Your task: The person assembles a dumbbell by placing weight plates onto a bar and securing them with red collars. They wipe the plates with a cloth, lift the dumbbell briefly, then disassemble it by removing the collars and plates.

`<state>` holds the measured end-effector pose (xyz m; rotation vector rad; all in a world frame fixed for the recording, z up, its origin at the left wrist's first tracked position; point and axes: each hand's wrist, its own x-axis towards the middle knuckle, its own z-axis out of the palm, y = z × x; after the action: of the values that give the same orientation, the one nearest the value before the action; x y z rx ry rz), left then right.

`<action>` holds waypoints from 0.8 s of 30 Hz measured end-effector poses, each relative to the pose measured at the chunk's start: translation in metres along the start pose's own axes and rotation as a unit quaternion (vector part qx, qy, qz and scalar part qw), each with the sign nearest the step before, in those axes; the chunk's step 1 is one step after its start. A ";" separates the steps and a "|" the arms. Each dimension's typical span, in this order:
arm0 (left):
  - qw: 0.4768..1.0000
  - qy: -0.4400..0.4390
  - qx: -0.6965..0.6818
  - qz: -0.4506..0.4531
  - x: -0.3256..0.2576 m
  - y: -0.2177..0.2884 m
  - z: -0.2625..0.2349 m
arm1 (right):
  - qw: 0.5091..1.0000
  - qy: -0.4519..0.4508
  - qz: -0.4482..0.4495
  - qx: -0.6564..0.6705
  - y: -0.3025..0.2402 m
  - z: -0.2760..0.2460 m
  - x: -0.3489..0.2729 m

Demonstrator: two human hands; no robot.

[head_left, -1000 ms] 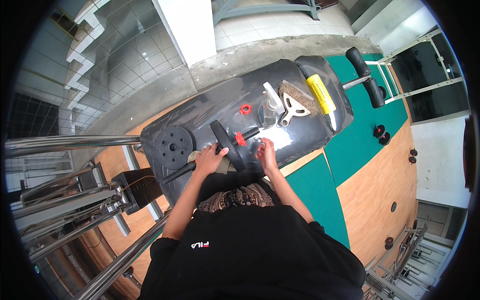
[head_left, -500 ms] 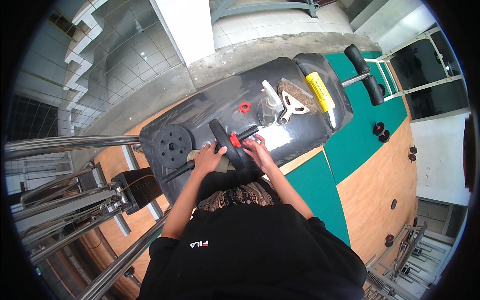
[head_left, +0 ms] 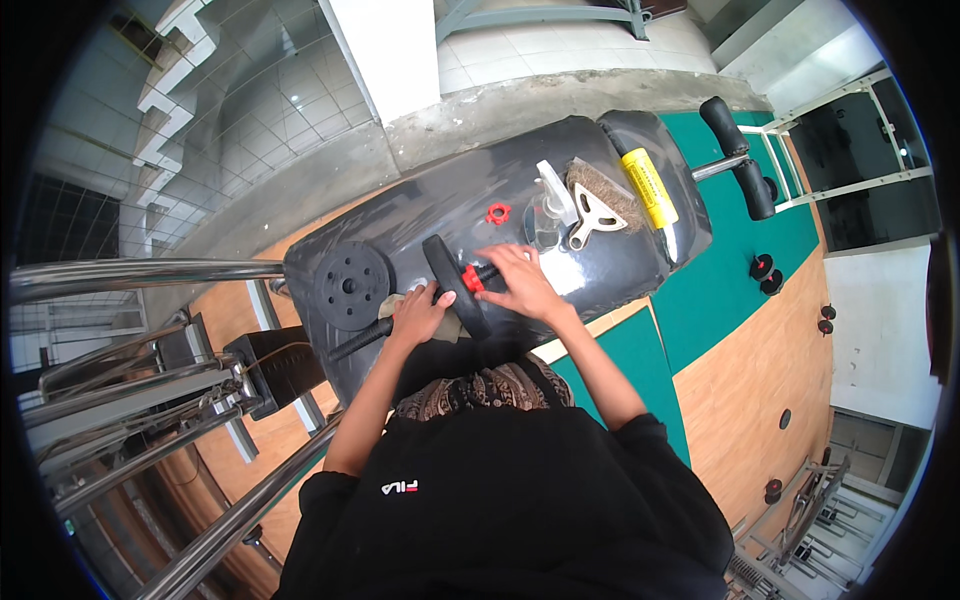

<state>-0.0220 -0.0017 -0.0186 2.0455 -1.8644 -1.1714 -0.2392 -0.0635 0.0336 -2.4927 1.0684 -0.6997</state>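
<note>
Our left hand (head_left: 420,317) grips the bar (head_left: 360,341) beside its plate (head_left: 452,283), by the near edge of the desk (head_left: 415,212). Our right hand (head_left: 526,286) straddles the bar at the nut (head_left: 472,279); whether closed, we cannot tell. Beyond the plate, bare desk runs to the far edge.

Bar nut (head_left: 471,280), loose nut (head_left: 498,205): red. Bar plate (head_left: 457,288), loose plate (head_left: 336,287): black. Brush handle (head_left: 581,232) cream. Tube (head_left: 650,188) yellow. Mat (head_left: 635,365) green. Trousers (head_left: 488,388) black-tan patterned.
</note>
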 end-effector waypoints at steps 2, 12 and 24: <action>1.000 0.002 0.006 0.002 0.000 0.000 0.000 | 0.988 -0.134 -0.077 0.015 0.012 -0.004 0.012; 1.000 -0.017 0.019 0.006 -0.004 0.006 -0.002 | 0.960 -0.271 0.004 -0.066 0.038 0.026 0.022; 1.000 -0.023 0.015 0.004 -0.006 0.016 -0.013 | 0.956 -0.266 0.111 0.058 0.027 0.010 0.027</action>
<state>-0.0263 -0.0051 0.0022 2.0422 -1.9191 -1.2051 -0.2333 -0.1005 0.0203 -2.2174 1.0345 -0.0120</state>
